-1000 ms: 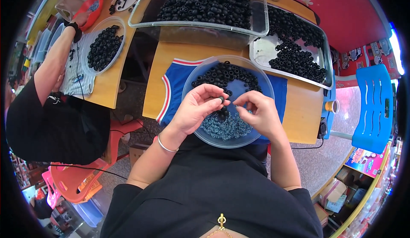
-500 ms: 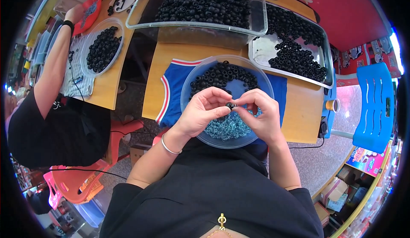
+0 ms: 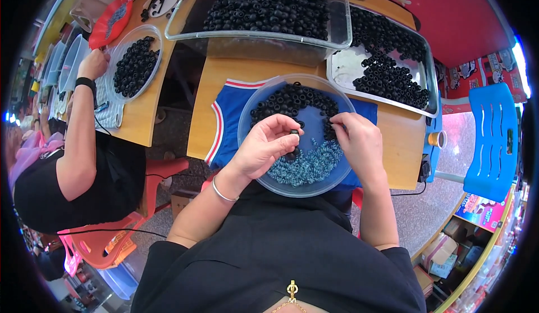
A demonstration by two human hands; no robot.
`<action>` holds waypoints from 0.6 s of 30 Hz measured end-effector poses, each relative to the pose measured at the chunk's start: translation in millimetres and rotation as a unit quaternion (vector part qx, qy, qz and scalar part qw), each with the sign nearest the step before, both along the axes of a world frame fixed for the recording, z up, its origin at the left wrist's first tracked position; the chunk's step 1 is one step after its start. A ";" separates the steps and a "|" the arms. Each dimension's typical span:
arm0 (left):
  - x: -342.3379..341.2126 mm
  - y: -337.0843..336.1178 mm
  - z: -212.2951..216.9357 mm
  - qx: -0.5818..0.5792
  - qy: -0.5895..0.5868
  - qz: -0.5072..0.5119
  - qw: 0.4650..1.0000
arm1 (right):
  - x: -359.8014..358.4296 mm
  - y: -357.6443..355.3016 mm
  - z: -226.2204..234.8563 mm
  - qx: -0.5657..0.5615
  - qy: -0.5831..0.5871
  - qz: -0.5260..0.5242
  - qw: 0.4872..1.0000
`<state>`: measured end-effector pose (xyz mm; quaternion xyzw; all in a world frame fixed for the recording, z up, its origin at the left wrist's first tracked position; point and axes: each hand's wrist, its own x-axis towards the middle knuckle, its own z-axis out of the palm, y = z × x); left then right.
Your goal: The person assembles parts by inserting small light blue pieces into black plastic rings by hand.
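Note:
My left hand (image 3: 261,147) is closed over the round clear tub, with a small black hollow part (image 3: 294,134) pinched between thumb and forefinger. At the tub's right side my right hand (image 3: 359,142) has its fingertips pressed together beside the black parts; whatever they hold is hidden. Black hollow parts (image 3: 292,97) lie along the far side of the round tub (image 3: 245,111). Its near part holds a heap of small, clear bluish ring-like pieces (image 3: 306,167). Under the tub, a blue cloth with red and white trim (image 3: 224,111) covers part of the wooden table (image 3: 396,156).
Beyond the tub stand a large clear bin (image 3: 258,34) and a metal tray (image 3: 339,69), both holding black parts. Another person's hand (image 3: 94,65) is by a red tray (image 3: 106,32) at the left table. A blue chair (image 3: 491,139) stands at right.
My right hand has parted from my left and moved right to the black parts at the tub's side. My left hand stays nearly in place. The other person's hand has come nearer.

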<state>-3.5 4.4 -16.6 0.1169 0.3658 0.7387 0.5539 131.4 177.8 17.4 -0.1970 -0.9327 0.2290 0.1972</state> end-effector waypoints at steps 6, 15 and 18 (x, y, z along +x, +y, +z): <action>-1.1 -2.4 -0.1 -0.028 -0.014 -0.012 0.999 | -8.1 -6.8 -5.7 0.071 -0.071 0.008 0.995; 0.0 -4.0 -1.7 -0.002 -0.007 -0.014 1.000 | -18.9 -12.6 -17.8 0.094 -0.118 -0.014 0.988; 2.1 -4.0 -3.9 -0.009 -0.004 -0.004 1.000 | -20.8 -10.9 -16.9 0.082 -0.113 -0.001 0.990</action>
